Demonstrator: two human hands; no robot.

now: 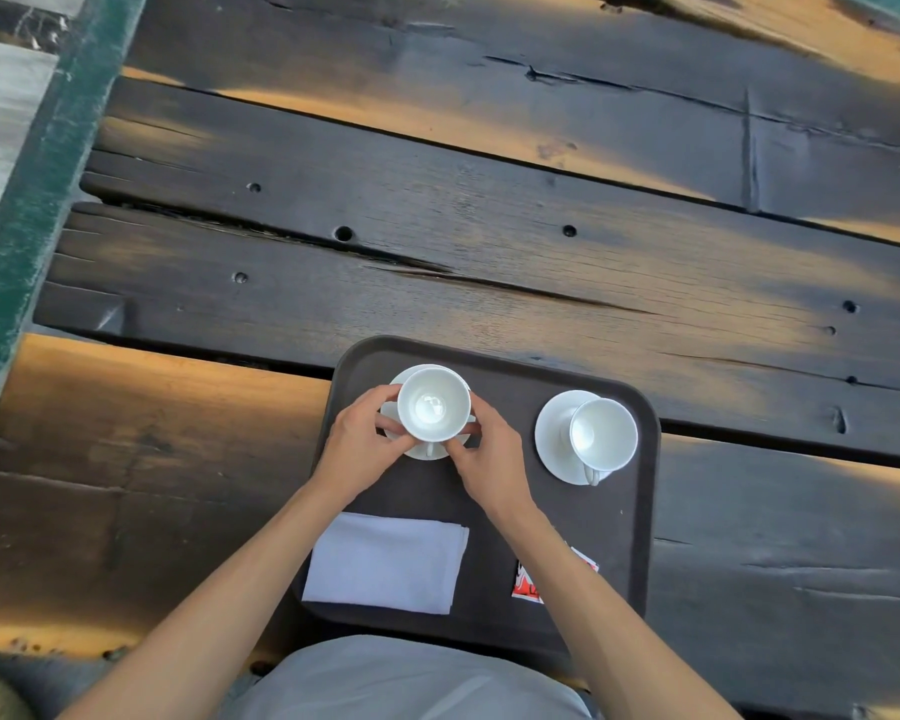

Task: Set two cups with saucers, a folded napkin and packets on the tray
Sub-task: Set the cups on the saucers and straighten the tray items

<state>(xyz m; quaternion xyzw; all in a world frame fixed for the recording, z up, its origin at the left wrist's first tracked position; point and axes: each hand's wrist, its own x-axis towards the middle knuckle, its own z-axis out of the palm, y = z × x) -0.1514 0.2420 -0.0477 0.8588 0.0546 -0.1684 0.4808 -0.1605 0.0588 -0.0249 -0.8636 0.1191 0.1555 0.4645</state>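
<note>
White china on a dark brown tray point(640, 511), and both hands are on it! The left hand point(357, 441) and right hand point(489, 459) pinch the rim of the near-left saucer point(427, 452) from either side, its cup point(434, 405) sitting loose on top. Fragile, glossy ware, likely slippery, so hold the saucer edges level. The second cup point(604, 433) rests on its saucer point(552, 433) at the tray's right. A soft folded napkin point(385, 561) lies front-left; the red packets point(528, 584), partly hidden by a forearm, probably number two. Everything sits on the weathered wooden desk point(489, 226).
</note>
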